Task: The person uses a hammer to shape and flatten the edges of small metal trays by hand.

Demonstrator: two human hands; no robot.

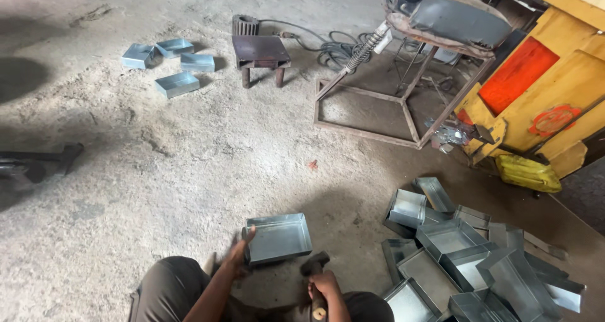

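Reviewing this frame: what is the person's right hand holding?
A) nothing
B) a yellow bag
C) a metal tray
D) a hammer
D: the right hand grips the wooden handle of a hammer beside the metal tray, whose near-left edge the left hand steadies on the floor.

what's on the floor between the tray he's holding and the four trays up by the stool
Nothing: in the head view, only bare dusty concrete floor lies between the metal tray under the left hand and the four trays beside the stool.
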